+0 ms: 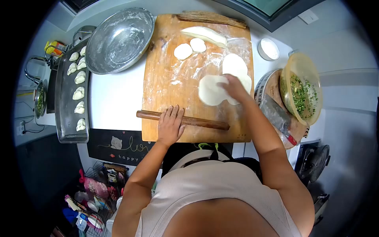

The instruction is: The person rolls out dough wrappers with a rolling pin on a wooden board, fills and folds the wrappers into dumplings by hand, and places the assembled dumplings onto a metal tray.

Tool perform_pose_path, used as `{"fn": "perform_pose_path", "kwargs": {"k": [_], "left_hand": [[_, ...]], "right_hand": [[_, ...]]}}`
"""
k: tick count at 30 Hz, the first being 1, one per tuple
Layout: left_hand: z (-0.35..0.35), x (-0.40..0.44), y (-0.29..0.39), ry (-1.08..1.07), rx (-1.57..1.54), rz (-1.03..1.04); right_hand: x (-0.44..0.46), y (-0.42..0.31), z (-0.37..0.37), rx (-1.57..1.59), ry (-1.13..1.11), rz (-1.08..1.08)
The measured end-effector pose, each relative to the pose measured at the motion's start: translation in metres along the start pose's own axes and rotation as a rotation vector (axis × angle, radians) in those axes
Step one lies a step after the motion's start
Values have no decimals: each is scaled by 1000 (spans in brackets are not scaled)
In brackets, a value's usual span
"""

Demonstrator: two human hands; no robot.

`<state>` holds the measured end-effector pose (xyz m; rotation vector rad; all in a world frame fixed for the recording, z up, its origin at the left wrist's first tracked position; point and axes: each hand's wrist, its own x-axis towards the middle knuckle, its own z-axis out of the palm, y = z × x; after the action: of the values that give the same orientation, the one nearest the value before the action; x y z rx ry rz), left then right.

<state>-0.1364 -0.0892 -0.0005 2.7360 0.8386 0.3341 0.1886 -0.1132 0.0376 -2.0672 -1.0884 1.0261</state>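
Observation:
My left hand (171, 123) lies with spread fingers over the wooden rolling pin (205, 123), near the front edge of the wooden board (162, 87). At the right part of the board, my right hand (233, 87) is on a flat dough wrapper (212, 91), its fingers closed at the wrapper's edge. More flat wrappers (234, 64) overlap beside and behind it. Two small dough rounds (183, 51) sit farther back, in front of a long dough strip (205, 34). Flour marks the board.
A large metal bowl (119, 41) stands at the back left, beside a tray (60, 114) with several dumplings (79, 93). To the right are a small white bowl (269, 49), a cleaver (275, 114) and a yellow bowl (288, 85) of green filling (303, 96).

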Motion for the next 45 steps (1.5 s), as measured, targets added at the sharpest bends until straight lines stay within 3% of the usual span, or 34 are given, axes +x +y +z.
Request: {"fn": "perform_pose_path", "kwargs": {"k": [3,5,6,9,11,16,20,23,25,31,34,37,43,45], "left_hand": [[4,5,-15,34,-39,51],[1,9,-19,82,-60,36],[0,12,-22,89,-67,25],[-4,19,-25,86,-90,4],[-3,18,-26,89,-108,1],[4,17,-30,109,-131,-1],[1,12,-29,85,-119,-20],[7,12,-33,133,-147,-6],[6,14,-33,137,-139,-6],[4,11,-32,156,-155,16],[0,14,-29,135,-152,3],[3,15,-28,169,-157,15],[8,12,-32,210,-142,39],[9,8,-32,220,-126,19]], "right_hand": [[14,14,-36,267,182,129],[35,50,-48,-172,468,94],[38,41,-44,-382,598,-27],[71,5,-11,-262,407,-311],[105,-19,19,-375,315,-445],[158,-46,69,-582,482,-470],[138,-25,81,-519,587,-532],[81,-24,95,-474,462,-425],[52,-16,113,-417,438,-747],[18,-8,126,-279,-133,-897],[52,0,121,-293,251,-732],[74,-27,131,-269,427,-760],[25,-28,135,-309,-115,-943],[3,-27,116,-365,-139,-930]]}}
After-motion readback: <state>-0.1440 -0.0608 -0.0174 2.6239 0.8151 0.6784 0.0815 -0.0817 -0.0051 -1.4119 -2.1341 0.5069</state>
